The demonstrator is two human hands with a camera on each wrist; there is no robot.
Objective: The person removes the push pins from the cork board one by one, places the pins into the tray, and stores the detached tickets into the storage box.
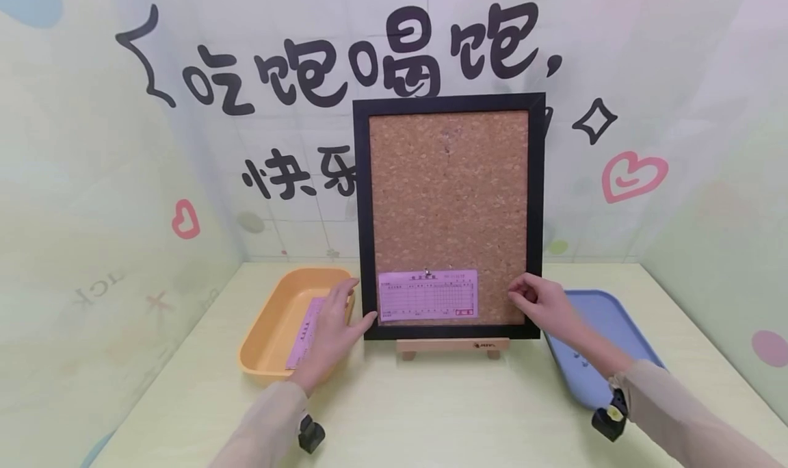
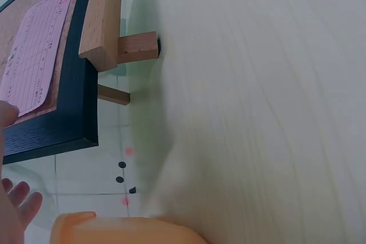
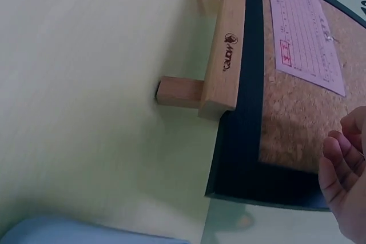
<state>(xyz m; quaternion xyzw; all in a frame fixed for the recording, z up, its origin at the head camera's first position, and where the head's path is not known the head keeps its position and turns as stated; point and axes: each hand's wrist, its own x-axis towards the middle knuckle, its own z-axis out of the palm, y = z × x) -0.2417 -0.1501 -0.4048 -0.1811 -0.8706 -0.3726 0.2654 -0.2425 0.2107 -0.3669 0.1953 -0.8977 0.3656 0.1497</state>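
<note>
A cork board (image 1: 449,194) in a black frame (image 1: 364,215) stands upright on a wooden easel (image 1: 452,346) on the table. A pink printed slip (image 1: 427,297) is pinned along the bottom of the cork by a small pin (image 1: 429,274). My left hand (image 1: 335,317) lies flat with straight fingers, and its thumb touches the frame's lower left corner. My right hand (image 1: 532,297) hovers at the cork's lower right with its fingers curled toward the thumb; nothing shows between them. The slip (image 2: 34,50) and the easel (image 3: 229,50) also show in the wrist views.
An orange tray (image 1: 271,310) with another pink slip (image 1: 301,341) sits left of the board, partly under my left hand. To the right, under my right forearm, lies a blue tray (image 1: 615,317). Patterned walls close in the table at the back and on both sides.
</note>
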